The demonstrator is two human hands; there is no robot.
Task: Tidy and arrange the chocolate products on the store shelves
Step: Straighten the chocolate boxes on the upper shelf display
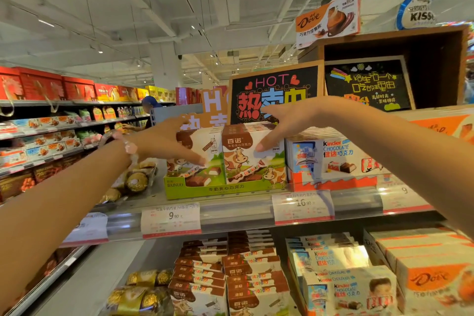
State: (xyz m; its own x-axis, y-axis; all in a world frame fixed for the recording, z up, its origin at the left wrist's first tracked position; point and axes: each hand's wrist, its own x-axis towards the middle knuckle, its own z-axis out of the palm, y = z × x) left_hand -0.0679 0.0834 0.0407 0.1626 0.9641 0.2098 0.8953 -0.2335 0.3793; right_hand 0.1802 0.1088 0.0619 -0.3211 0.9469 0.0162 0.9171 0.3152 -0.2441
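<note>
Left hand [164, 143] and right hand [279, 126], fingers wide, flat against Bainuo cow-print boxes [252, 154] (green tray [195, 191]), left of Kinder boxes [336, 156].

This is a shop, a supermarket's sweets aisle. A metal shelf [246, 209] carries printed price tags [171, 220] along its front edge, reading 9.90 and 16.90. Boxed chocolate stands in rows above and below it: Bainuo milk chocolate packs [252, 159] with cartoon cows in a green display tray, and Kinder Chocolate boxes [336, 156] just beside them. Chalkboard promotion signs [275, 92] stand behind, one reading HOT, and Dove [328, 19] and Kisses [418, 7] advertising hangs overhead. Long stocked shelving [51, 133] with red gift boxes runs down the left under a high white ceiling with strip lights.
</note>
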